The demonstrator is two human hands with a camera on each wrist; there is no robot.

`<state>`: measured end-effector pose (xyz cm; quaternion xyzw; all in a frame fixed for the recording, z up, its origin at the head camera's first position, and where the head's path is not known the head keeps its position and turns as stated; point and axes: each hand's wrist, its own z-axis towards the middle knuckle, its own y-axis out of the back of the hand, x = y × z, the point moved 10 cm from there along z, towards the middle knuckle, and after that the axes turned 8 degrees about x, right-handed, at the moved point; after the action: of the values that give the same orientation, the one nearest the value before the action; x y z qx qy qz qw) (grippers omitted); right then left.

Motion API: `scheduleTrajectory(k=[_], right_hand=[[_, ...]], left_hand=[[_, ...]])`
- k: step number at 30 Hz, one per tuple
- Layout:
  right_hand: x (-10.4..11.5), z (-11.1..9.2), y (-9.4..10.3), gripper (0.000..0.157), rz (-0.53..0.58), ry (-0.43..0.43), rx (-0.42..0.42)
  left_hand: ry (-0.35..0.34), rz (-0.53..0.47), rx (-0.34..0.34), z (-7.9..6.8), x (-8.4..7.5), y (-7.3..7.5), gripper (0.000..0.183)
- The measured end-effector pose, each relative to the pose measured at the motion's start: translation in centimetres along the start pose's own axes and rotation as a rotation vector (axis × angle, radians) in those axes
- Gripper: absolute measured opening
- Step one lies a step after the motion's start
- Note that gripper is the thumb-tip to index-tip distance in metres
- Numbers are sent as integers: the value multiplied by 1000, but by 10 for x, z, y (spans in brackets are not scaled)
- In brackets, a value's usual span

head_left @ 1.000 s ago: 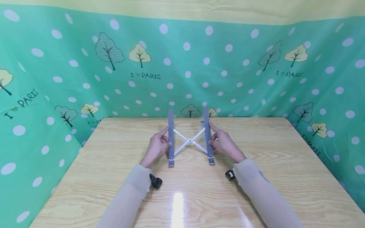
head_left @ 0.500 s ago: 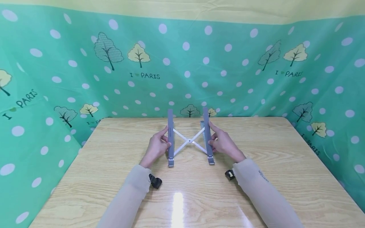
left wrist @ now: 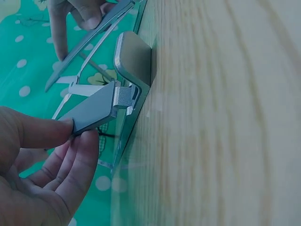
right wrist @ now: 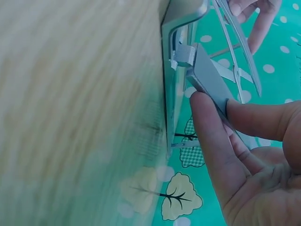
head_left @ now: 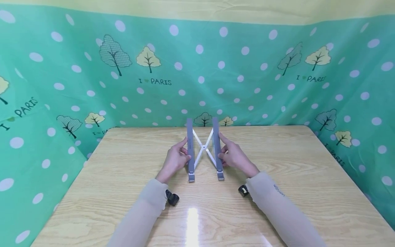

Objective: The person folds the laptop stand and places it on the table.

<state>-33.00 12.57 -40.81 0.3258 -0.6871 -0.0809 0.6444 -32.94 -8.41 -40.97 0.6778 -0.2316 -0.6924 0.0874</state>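
Note:
A grey folding laptop stand (head_left: 190,147) stands on the wooden table, its two long side bars joined by pale crossed struts (head_left: 203,147). My left hand (head_left: 176,158) pinches the left bar between thumb and fingers. On the opposite side, my right hand (head_left: 235,156) grips the right bar the same way. In the left wrist view, the thumb presses the top of the near bar (left wrist: 91,110), behind its upturned front lip (left wrist: 133,56). From the right wrist, the right bar (right wrist: 209,77) shows between thumb and fingers, with its hinge near the table surface.
The wooden table (head_left: 123,206) reaches back to a green dotted cloth (head_left: 200,79) that hangs behind and at both sides. A dark wrist device (head_left: 172,198) is at the left cuff, another dark device (head_left: 243,190) at the right cuff.
Both hands have moved inward with the side bars, which now stand closer together. The crossed struts have folded into a narrower, taller X.

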Motion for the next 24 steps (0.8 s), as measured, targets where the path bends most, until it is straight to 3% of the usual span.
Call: scheduleTrajectory(k=[10, 24], right_hand=[[-2, 6, 11, 83, 36, 32, -31], [-2, 7, 7, 86, 22, 36, -26]], left_hand=[[8, -29, -9, 3, 2, 5, 85], [1, -28, 6, 2, 0, 1, 83]])
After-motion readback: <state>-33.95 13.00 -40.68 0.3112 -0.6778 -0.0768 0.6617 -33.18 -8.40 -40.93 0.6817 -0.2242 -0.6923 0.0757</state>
